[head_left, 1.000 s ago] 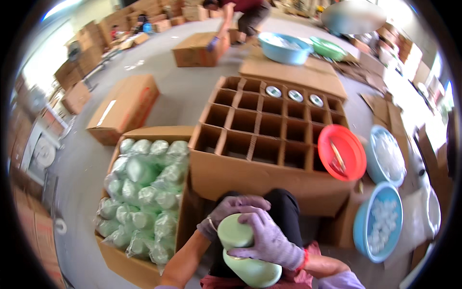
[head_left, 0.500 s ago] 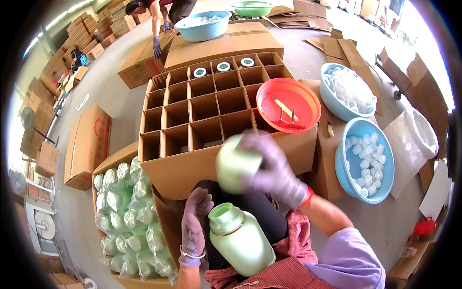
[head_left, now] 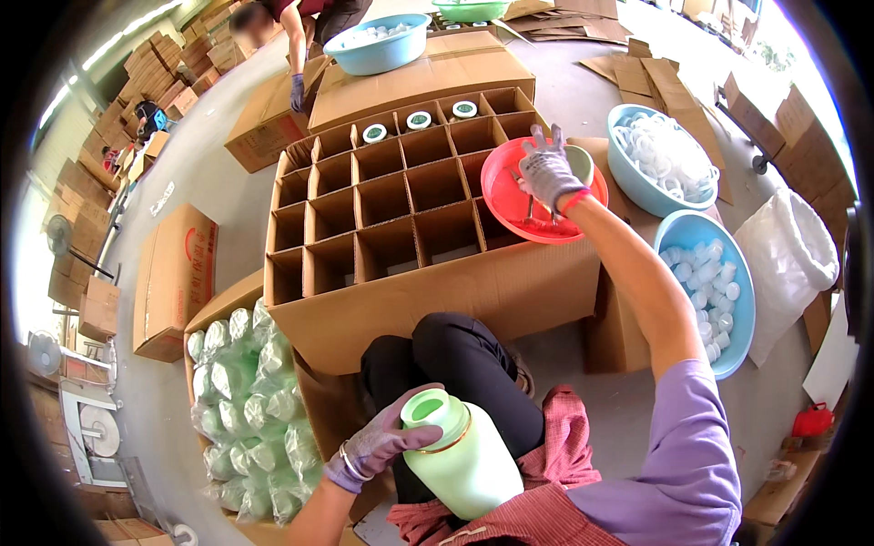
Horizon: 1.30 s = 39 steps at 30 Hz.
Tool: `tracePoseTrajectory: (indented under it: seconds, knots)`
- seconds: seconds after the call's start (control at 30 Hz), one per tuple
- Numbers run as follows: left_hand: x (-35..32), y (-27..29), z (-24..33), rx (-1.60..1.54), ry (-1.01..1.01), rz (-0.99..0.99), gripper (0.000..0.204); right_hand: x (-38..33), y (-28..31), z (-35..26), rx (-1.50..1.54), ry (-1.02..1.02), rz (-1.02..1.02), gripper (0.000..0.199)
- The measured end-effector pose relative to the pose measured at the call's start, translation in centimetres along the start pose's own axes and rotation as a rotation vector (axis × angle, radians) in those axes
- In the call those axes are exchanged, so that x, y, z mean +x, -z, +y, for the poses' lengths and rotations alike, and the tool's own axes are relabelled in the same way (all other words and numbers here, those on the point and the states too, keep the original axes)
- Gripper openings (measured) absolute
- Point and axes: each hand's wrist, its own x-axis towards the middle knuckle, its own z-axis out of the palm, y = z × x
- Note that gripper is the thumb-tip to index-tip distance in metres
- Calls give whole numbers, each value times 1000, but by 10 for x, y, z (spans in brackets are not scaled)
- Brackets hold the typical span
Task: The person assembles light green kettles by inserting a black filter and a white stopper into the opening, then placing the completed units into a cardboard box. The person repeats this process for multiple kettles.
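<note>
Your left hand [head_left: 382, 441] is gripping the pale green bottle [head_left: 469, 469] round its neck, gloved fingers curling along its left side. The bottle is leaning in your lap, mouth up and tipped leftward, its body bedding against dark trousers [head_left: 460, 359] and red checked cloth [head_left: 569, 437]; that grip is probably stopping it rolling. Its shell is looking smooth and satiny, with round shoulders and a thin gold-coloured band circling the neck.

Your right hand [head_left: 551, 173] is hanging over the red basin [head_left: 499, 196], fingers splaying and seemingly clutching nothing. Just beside it, a pale green cup [head_left: 580, 166] is sitting at the basin's right side; whether your palm is touching it, you can't tell from here. The shallow plastic basin is overlapping the right edge of the divided carton [head_left: 437, 305], perhaps for easy reach.

Stiff cardboard walls are forming square cells, three round tops [head_left: 419, 120] showing along the far edge. Leftward, crinkly clear film is sheathing green bottles [head_left: 250, 409]; rightward, a blue basin [head_left: 745, 291] is holding small white caps [head_left: 712, 296].
</note>
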Motion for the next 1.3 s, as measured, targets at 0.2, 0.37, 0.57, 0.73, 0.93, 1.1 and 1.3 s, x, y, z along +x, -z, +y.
tracePoseTrajectory:
  seconds: [0.2, 0.37, 0.57, 0.73, 0.93, 1.1, 1.3]
  knots:
    - [-48, 2, 57, 236, -331, 104, 94, 14, 0, 16, 305, -235, 129, 32]
    - [-99, -26, 102, 634, -914, 670, 96, -65, 84, -20, 1203, 209, 600, 12]
    - [-24, -28, 46, 1400, -949, 919, 90, -218, 125, -91, 1386, 628, 75, 37]
    - [-4, -40, 11, 1506, -885, 1091, 80, -247, 103, -112, 1026, 655, 146, 20]
    - [0, -51, 4, 1654, -867, 1109, 73, -249, 104, -122, 718, 584, 126, 12]
    - [14, -45, -19, 1686, -918, 1215, 61, -257, 94, -131, 948, 547, -83, 14]
    - [24, -38, -38, 1765, -887, 1345, 52, -254, 92, -135, 1443, 458, -622, 26]
